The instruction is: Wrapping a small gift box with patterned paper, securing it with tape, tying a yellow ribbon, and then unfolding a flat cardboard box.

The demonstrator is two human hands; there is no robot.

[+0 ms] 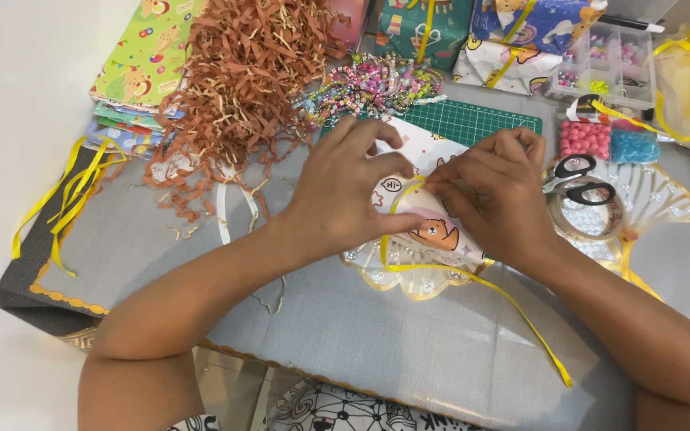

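A small parcel wrapped in white paper with a cartoon bear lies on a clear, gold-edged sheet in the middle of the grey table. A yellow ribbon loops over the parcel and trails off toward the front right. My left hand rests on the parcel's left side and pinches the ribbon at the top. My right hand meets it from the right, fingertips closed on the same ribbon.
A heap of brown shredded paper lies at the back left beside stacked wrapping paper. Scissors lie on a tape roll at right. Beads, a green cutting mat, bead boxes and wrapped gifts fill the back.
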